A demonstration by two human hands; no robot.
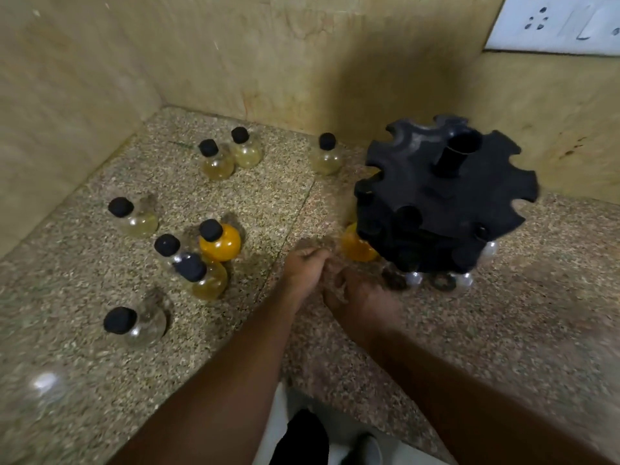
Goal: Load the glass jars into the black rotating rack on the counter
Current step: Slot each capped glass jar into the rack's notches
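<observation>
The black rotating rack (446, 196) stands at the right of the counter. An orange jar (357, 246) and some clear jars (464, 280) sit in its lower tier. Several black-capped glass jars stand loose on the left, among them an orange one (219, 241), a yellowish one (204, 278) and a clear one (141, 325). My left hand (305, 268) hovers just left of the rack's base with its fingers loosely curled and nothing visible in it. My right hand (362, 297) is blurred and reaches the rack's lower front edge. Whether it holds anything is unclear.
Beige tiled walls close the counter at the back and left, forming a corner. A white socket plate (553, 21) is on the wall at the top right. The counter's front edge (335, 407) runs diagonally below my arms, with the floor and a shoe beneath it.
</observation>
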